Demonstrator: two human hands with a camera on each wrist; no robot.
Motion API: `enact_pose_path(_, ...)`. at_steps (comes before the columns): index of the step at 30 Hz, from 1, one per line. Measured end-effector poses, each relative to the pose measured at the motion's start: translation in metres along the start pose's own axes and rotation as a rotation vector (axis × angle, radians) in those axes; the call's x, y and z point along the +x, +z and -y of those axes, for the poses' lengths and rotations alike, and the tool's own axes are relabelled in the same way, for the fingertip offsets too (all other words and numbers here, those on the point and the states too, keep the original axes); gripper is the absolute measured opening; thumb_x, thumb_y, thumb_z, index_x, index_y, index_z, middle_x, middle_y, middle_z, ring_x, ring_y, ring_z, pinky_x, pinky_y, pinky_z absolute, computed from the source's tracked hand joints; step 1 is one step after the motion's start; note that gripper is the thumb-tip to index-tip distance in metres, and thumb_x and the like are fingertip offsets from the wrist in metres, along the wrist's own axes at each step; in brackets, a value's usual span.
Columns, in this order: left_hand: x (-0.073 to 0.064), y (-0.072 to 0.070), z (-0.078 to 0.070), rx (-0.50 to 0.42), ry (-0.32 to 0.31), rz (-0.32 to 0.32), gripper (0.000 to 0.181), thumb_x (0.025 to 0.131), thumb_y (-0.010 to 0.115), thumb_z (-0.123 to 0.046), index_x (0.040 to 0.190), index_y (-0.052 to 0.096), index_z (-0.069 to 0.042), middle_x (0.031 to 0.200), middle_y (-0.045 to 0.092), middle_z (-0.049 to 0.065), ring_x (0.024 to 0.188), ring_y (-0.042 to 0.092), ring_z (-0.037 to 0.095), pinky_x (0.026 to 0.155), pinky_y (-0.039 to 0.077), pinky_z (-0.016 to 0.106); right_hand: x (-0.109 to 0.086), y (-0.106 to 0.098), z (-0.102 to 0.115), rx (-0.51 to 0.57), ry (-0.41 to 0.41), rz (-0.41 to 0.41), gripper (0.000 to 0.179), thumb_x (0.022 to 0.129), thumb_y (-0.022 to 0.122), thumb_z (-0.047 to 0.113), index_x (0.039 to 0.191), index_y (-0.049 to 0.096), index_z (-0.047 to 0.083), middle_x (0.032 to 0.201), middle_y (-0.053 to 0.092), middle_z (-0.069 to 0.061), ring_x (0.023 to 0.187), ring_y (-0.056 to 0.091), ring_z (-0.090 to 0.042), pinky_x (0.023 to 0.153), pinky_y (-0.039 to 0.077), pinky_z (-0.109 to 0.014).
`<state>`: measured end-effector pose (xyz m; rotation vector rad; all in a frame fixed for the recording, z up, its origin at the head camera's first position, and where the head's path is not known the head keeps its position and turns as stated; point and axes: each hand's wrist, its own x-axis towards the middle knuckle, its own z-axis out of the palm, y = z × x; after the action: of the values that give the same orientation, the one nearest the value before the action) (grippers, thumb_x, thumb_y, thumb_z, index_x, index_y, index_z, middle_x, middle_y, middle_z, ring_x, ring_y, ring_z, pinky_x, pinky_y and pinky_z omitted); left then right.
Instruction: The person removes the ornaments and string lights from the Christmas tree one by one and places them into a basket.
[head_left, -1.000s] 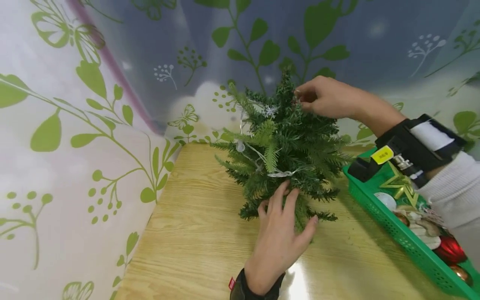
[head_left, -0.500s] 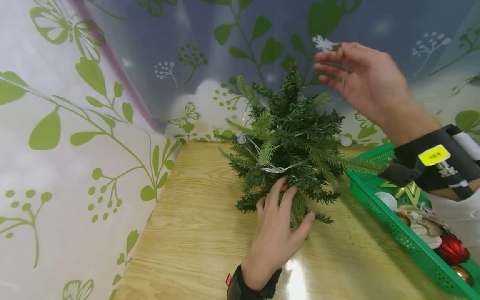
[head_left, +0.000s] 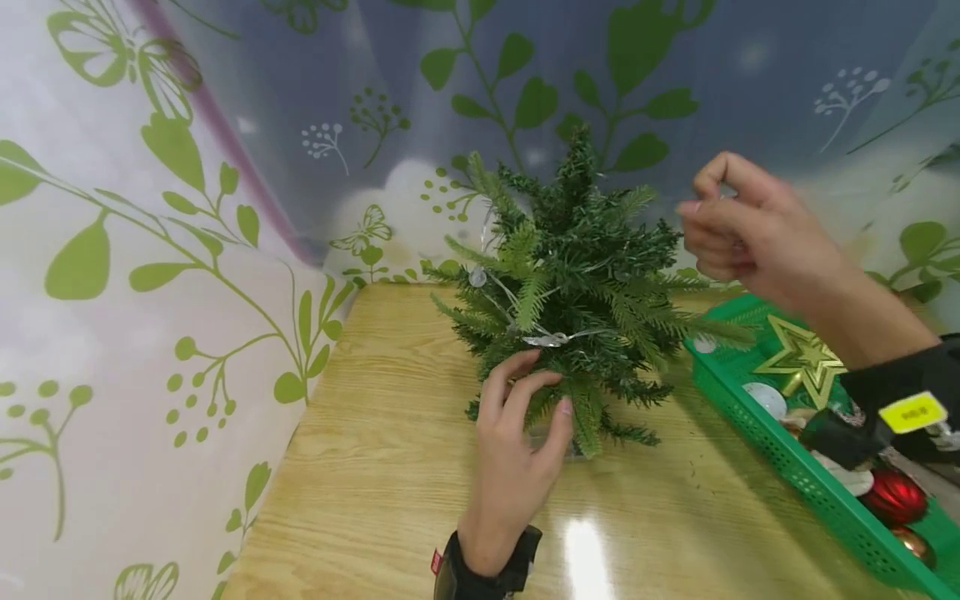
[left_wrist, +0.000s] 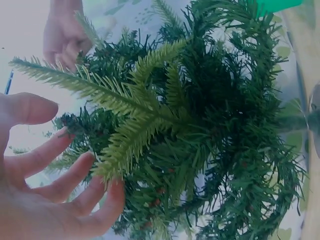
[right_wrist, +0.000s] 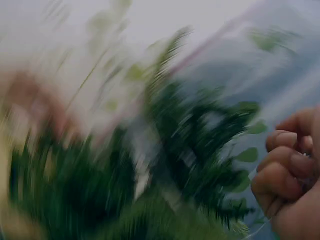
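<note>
A small artificial Christmas tree [head_left: 592, 275] stands on the wooden table. A clear string of lights winds around it, with a round bulb [head_left: 477, 277] on the left and a flat clear ornament light [head_left: 546, 340] in front. To the tree's upper right, my right hand [head_left: 765, 233] curls its fingers around the string of lights; a thin wire [right_wrist: 260, 230] trails below them in the right wrist view, and the held light is mostly hidden. My left hand [head_left: 517, 450] is at the lower front branches, fingers loosely bent, fingertips by a light green sprig [left_wrist: 145, 110].
A green plastic basket [head_left: 757, 450] at the right holds a gold star [head_left: 806, 358], a white ball [head_left: 765, 400], a red ornament [head_left: 896, 496] and a copper ball [head_left: 913, 543]. A patterned backdrop [head_left: 420, 225] rises behind the table [head_left: 360, 467].
My right hand left the treetop holding a snowflake light, rose to the right, then came down beside the tree with fingers curled. My left hand drew slightly leftward from the branches.
</note>
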<state>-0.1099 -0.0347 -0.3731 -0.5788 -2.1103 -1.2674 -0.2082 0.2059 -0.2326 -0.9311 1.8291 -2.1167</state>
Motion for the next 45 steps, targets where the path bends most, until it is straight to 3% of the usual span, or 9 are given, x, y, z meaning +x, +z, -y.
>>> enact_pose_path(5, 0.003, -0.003, 0.006, 0.022, 0.007, -0.089, 0.018, 0.09, 0.063, -0.003, 0.107, 0.062, -0.001, 0.129, 0.051, 0.015, 0.12, 0.049, 0.029, 0.096, 0.045, 0.043, -0.017, 0.026, -0.006, -1.294, -0.227, 0.098, 0.024, 0.093, 0.064, 0.039, 0.107, 0.069, 0.02, 0.076, 0.057, 0.005, 0.054, 0.048, -0.005, 0.048, 0.039, -0.024)
enact_pose_path(10, 0.006, -0.006, 0.014, 0.147, -0.067, -0.138, 0.028, 0.092, 0.062, -0.009, 0.118, 0.058, -0.001, 0.135, 0.046, 0.016, 0.125, 0.04, 0.032, 0.097, 0.041, 0.049, -0.025, 0.032, -0.007, -1.56, -0.441, 0.125, 0.05, 0.094, 0.041, 0.063, 0.077, 0.071, 0.026, 0.071, 0.039, 0.01, 0.05, 0.026, 0.0, 0.04, 0.02, -0.02)
enact_pose_path(13, 0.006, -0.007, 0.018, 0.221, -0.139, -0.077, 0.04, 0.095, 0.06, -0.019, 0.131, 0.052, -0.003, 0.143, 0.038, 0.016, 0.133, 0.031, 0.033, 0.102, 0.033, 0.053, -0.025, 0.034, -0.001, -1.296, -0.347, 0.05, 0.041, 0.102, 0.048, 0.038, 0.067, 0.058, 0.02, 0.075, 0.039, 0.007, 0.058, 0.031, -0.005, 0.048, 0.027, -0.022)
enact_pose_path(20, 0.003, -0.011, 0.022, 0.29, -0.225, 0.054, 0.05, 0.097, 0.058, -0.026, 0.14, 0.045, -0.002, 0.152, 0.028, 0.016, 0.138, 0.025, 0.035, 0.106, 0.028, 0.056, -0.014, 0.041, 0.009, 0.081, -0.2, -0.063, 0.04, 0.105, 0.031, 0.003, 0.078, 0.06, 0.0, 0.115, 0.052, -0.015, 0.11, 0.039, -0.027, 0.084, 0.032, -0.035)
enact_pose_path(25, 0.001, -0.013, 0.022, 0.311, -0.232, 0.093, 0.045, 0.098, 0.058, -0.025, 0.136, 0.049, -0.003, 0.15, 0.03, 0.017, 0.135, 0.028, 0.039, 0.103, 0.031, 0.057, -0.002, 0.055, 0.005, 0.434, -0.168, 0.001, 0.047, 0.107, 0.025, 0.012, 0.077, 0.06, 0.006, 0.123, 0.061, -0.016, 0.129, 0.039, -0.032, 0.111, 0.019, -0.042)
enact_pose_path(30, 0.002, -0.015, 0.022, 0.252, -0.222, 0.027, 0.042, 0.098, 0.058, -0.023, 0.135, 0.049, -0.003, 0.148, 0.032, 0.016, 0.133, 0.032, 0.036, 0.101, 0.036, 0.055, 0.001, 0.072, 0.005, 0.493, -0.123, -0.094, 0.042, 0.108, 0.031, 0.021, 0.073, 0.052, 0.008, 0.076, 0.064, -0.009, 0.099, 0.062, -0.027, 0.112, 0.028, -0.042)
enact_pose_path(33, 0.01, -0.016, 0.02, 0.2, -0.119, -0.14, 0.034, 0.097, 0.059, -0.015, 0.127, 0.054, -0.001, 0.142, 0.04, 0.017, 0.127, 0.039, 0.035, 0.096, 0.041, 0.05, 0.002, 0.078, 0.005, 0.349, -0.162, -0.128, 0.04, 0.107, 0.031, 0.023, 0.07, 0.038, 0.012, 0.056, 0.039, -0.001, 0.055, 0.052, -0.016, 0.079, 0.048, -0.033)
enact_pose_path(37, 0.035, -0.021, 0.023, 0.223, 0.071, -0.291, 0.021, 0.093, 0.059, -0.005, 0.113, 0.059, 0.001, 0.13, 0.048, 0.018, 0.116, 0.046, 0.035, 0.091, 0.04, 0.046, 0.003, 0.084, 0.002, -0.01, -0.373, -0.138, 0.033, 0.105, 0.036, 0.009, 0.072, 0.035, 0.005, 0.056, 0.028, 0.0, 0.042, 0.026, -0.008, 0.045, 0.025, -0.025)
enact_pose_path(45, 0.064, -0.038, 0.037, 0.465, 0.081, -0.13, 0.024, 0.093, 0.063, -0.01, 0.114, 0.063, -0.001, 0.123, 0.057, 0.017, 0.119, 0.05, 0.033, 0.097, 0.033, 0.056, -0.004, 0.092, -0.012, -1.313, -0.754, -0.259, 0.041, 0.104, 0.042, 0.035, 0.085, 0.055, 0.002, 0.056, 0.052, -0.001, 0.038, 0.039, -0.007, 0.036, 0.03, -0.024)
